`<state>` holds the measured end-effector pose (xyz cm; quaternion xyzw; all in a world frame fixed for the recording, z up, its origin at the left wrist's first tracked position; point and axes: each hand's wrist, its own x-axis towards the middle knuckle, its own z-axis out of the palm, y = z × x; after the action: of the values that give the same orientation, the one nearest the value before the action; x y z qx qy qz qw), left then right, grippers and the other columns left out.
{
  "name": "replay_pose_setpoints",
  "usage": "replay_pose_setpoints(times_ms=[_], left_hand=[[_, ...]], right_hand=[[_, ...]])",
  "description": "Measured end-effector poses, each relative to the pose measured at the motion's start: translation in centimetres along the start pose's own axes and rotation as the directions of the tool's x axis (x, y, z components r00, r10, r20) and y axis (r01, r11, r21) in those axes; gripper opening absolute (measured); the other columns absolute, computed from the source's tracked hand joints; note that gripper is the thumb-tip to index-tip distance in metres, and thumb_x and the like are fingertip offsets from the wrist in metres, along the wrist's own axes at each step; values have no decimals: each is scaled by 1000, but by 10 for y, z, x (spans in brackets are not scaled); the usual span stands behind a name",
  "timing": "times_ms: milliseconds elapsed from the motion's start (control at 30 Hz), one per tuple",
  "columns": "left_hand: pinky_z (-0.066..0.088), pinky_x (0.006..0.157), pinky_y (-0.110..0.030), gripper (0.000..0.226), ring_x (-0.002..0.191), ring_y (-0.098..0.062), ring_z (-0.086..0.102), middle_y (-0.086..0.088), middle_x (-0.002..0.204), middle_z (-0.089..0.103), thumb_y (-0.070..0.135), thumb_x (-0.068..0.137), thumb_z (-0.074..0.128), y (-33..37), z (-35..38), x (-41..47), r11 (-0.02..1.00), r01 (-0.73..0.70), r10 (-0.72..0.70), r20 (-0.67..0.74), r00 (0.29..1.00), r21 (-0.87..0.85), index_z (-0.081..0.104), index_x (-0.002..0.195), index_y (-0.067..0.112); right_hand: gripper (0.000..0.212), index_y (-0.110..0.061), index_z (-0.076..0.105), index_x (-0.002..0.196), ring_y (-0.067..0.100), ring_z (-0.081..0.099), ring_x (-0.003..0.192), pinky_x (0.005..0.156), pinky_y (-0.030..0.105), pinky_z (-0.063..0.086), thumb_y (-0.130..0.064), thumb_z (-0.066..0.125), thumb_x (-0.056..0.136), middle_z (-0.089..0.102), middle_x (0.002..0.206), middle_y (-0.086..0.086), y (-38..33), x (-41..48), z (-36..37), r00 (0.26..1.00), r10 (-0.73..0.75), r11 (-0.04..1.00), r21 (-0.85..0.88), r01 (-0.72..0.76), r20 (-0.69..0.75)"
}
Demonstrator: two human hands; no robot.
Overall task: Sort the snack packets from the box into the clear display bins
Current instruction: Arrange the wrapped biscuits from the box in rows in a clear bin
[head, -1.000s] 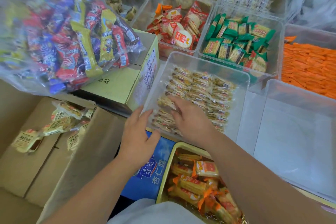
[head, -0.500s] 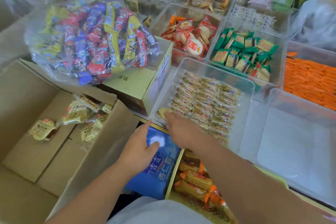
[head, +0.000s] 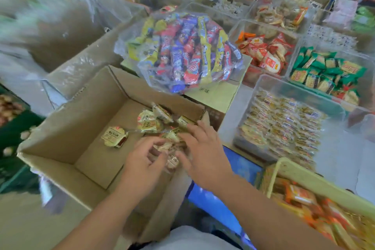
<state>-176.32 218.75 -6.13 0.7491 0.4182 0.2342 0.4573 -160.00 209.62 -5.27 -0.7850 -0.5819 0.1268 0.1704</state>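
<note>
An open cardboard box point(head: 85, 119) sits at centre left with a loose heap of cream and gold snack packets point(head: 149, 123) near its right wall and one more packet point(head: 113, 136) apart to the left. My left hand point(head: 142, 164) is inside the box, its fingers curled round some packets at the near end of the heap. Beside it, my right hand point(head: 205, 154) lies over the heap with spread fingers touching the packets. To the right stands a clear display bin point(head: 294, 87) holding rows of small packets point(head: 284, 128). The view is motion-blurred.
A clear bag of colourful candy point(head: 182, 53) rests on a closed carton behind the box. More clear bins hold red packets point(head: 265, 55) and green packets point(head: 324, 73). A yellow basket point(head: 304, 176) of orange snacks and a blue box point(head: 239, 166) sit at the near right.
Both hands left the clear bin of small packets and moved left into the cardboard box, onto the heap of packets. The view swung left with them.
</note>
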Motion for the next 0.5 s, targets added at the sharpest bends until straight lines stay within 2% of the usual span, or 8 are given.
replay_pose_setpoints(times_ms=[67,133,200,267,333,400,500], left_hand=[[41,68,-8,39,81,-2,58,4,109,63,6,89,74,-26,-34,16,994,65,-68,39,997,93,61,105,39],[40,72,-13,35,89,0,58,9,115,61,19,90,74,-54,-68,37,961,124,-151,91,984,245,58,112,39],[43,78,-24,33,98,-9,61,7,118,60,25,90,71,-80,-95,61,918,156,-209,111,972,364,59,119,35],[46,92,-34,41,115,-27,59,-5,126,58,25,90,70,-103,-113,87,860,179,-271,132,953,477,59,130,23],[43,105,-40,52,128,-37,52,-15,139,51,26,91,68,-125,-122,111,796,193,-350,176,920,573,53,140,17],[40,110,-43,60,134,-42,47,-18,151,41,25,92,65,-142,-123,131,727,188,-426,218,878,660,45,148,16],[39,114,-47,66,140,-44,39,-14,163,26,24,91,63,-160,-119,155,612,96,-478,270,836,785,39,153,20]], right_hand=[[48,-27,64,128,34,30,147,122,53,15,-55,51,91,52,146,3,-34,9,21,999,-20,998,-52,21,25],[51,-31,61,130,32,23,150,122,54,3,-60,46,91,50,148,-1,-57,17,38,995,36,994,-106,-27,89],[57,-33,60,132,30,23,150,121,55,-2,-64,36,91,51,147,-4,-69,22,49,983,126,974,-204,-96,137],[61,-32,61,131,27,28,148,122,54,-1,-66,30,91,54,145,-6,-74,23,55,970,196,946,-287,-150,141],[67,-33,63,128,25,33,145,123,52,3,-68,23,88,59,139,-9,-76,24,58,964,234,927,-330,-182,126],[70,-34,66,124,23,37,141,122,49,3,-68,18,86,62,133,-10,-78,25,59,958,257,905,-379,-192,128],[60,-32,68,119,22,42,136,120,48,3,-68,31,88,65,126,-9,-80,27,60,946,293,880,-427,-208,142]])
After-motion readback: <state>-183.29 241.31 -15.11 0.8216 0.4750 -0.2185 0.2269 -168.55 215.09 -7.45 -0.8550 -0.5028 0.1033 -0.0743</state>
